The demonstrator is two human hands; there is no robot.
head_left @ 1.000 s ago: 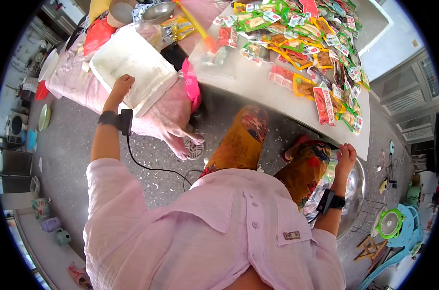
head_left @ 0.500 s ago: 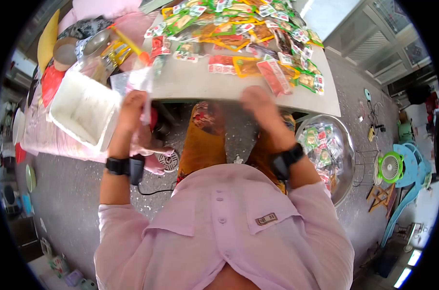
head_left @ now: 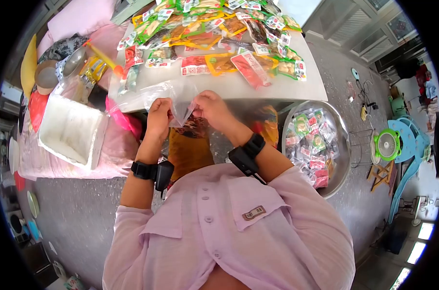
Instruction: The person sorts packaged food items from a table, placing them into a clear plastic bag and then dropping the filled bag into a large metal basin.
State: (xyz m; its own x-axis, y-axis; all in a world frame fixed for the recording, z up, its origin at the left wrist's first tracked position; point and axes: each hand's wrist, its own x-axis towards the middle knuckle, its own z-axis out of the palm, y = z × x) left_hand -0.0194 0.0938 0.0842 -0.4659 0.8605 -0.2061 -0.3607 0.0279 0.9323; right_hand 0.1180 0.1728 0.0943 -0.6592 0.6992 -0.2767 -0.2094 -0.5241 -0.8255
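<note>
A clear plastic bag (head_left: 180, 99) is stretched between my two hands at the table's near edge. My left hand (head_left: 160, 116) pinches one side of its mouth, and my right hand (head_left: 210, 110) grips the opposite side with curled fingers. The bag looks limp and see-through, its far part lying toward the table. Just beyond my hands, a red-and-white food packet (head_left: 251, 69) lies slanted near the front of the table. Beside it are a yellow-edged packet (head_left: 220, 63) and another red packet (head_left: 194, 65).
Many food packets (head_left: 195, 29) cover the far part of the white table (head_left: 297, 89). A metal basin (head_left: 342, 166) of small packets stands on the floor at right. At left, a white foam box (head_left: 67, 133) rests on a pink-covered surface (head_left: 40, 159), near a metal bowl (head_left: 75, 63).
My right hand has moved left to meet my left hand, and both now hold the clear bag. The bag has been spread between them. The view has shifted slightly.
</note>
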